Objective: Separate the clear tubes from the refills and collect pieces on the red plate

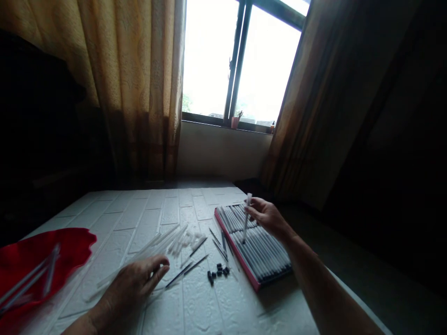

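Note:
My right hand (267,216) pinches a clear-barrelled pen (245,223) near its top, holding it almost upright over a red-edged box (240,260). Rows of similar pens (261,249) fill that box. Lower left, my left hand (136,279) is over the table, its thumb and forefinger curved with a small gap and nothing visible between them. Just beyond it lie loose clear tubes (150,246). Several thin dark-ended refills (195,265) are scattered between the hands. Small black caps (219,271) sit in a cluster left of the box.
A red cloth or bag (75,244) with several pens on it lies at the table's left. The table (199,307) has a white brick-patterned cover. Behind stand a window (209,56), curtains (139,83) and a pink cup (234,122) on the sill.

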{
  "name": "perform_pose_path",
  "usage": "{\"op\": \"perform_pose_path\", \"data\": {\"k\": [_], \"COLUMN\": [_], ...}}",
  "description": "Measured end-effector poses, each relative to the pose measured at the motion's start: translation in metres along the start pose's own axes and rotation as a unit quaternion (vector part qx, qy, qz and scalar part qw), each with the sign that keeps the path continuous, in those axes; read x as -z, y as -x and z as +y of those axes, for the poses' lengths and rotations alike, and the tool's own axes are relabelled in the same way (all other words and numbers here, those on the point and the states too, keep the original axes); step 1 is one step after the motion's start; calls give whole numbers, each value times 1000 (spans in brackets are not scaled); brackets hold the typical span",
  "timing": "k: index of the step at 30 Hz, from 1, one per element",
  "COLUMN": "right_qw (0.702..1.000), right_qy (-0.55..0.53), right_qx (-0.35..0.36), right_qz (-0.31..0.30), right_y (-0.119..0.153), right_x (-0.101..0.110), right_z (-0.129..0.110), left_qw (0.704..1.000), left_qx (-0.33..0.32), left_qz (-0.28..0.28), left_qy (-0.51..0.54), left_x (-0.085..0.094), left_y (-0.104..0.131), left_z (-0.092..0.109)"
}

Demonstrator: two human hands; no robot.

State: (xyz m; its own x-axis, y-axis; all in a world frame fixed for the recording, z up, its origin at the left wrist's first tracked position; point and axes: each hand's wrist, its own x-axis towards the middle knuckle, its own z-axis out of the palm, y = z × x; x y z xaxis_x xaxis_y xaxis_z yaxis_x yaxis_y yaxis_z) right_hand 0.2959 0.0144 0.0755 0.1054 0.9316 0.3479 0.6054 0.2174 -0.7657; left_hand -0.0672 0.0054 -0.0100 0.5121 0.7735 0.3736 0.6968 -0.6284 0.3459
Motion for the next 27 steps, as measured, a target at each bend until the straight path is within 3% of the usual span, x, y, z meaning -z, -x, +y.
{"op": "perform_pose_path", "data": {"k": [1,2,4,6,15,27], "right_qw": [998,979,957,939,899,880], "right_qy": [51,200,283,332,408,440], "right_qx": [-12,-33,-67,-90,-142,-156], "right_qz": [19,25,19,4,-66,-84], "right_y": [-1,-1,3,9,20,24], "right_x": [22,41,68,81,68,65], "right_z": [12,23,43,61,116,108], "left_qw": [1000,1000,1000,1000,1000,1000], "left_qx": [-2,-3,-2,0,14,11], "left_qz": [4,8,12,11,1,-9], "left_qy": [4,8,16,23,17,26], "left_x": [-1,-2,-4,-6,-6,-3], "left_y": [0,0,0,1,1,0], "left_z": [-1,-1,-2,-3,-5,-5]}}
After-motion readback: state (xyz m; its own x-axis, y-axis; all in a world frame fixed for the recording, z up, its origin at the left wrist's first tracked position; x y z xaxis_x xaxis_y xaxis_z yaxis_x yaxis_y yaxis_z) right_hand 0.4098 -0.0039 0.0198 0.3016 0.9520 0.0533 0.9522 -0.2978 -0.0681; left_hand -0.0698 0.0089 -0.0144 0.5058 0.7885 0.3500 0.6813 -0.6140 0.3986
